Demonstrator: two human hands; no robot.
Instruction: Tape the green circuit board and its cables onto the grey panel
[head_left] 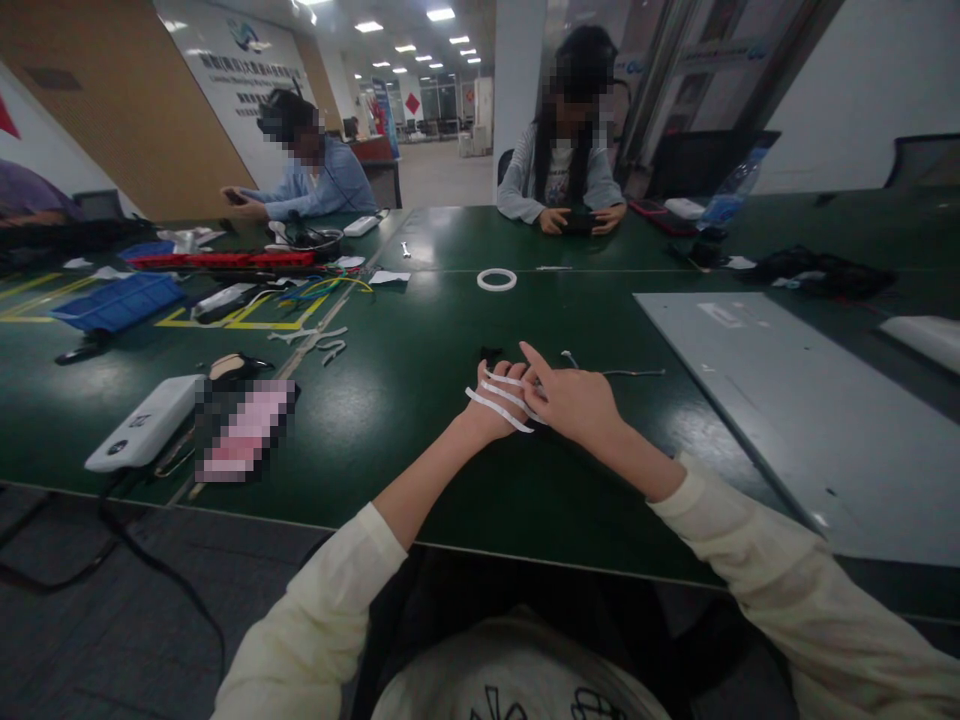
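Note:
My left hand is held low over the green table, back up and fingers curled, their tips hidden. Narrow white strips, like tape or paper, cross the back of it in several slanting bands. My right hand meets it from the right, its index finger sticking out and the other fingers bent together at the ends of the strips. A small black item shows just beyond my left fingers; I cannot tell whether they touch it. Behind my right hand lies a thin grey cord.
A white tape ring lies farther out on the table. Left are a white power bank, a blurred pink phone and a blue tray. A grey board covers the right. Two people sit across.

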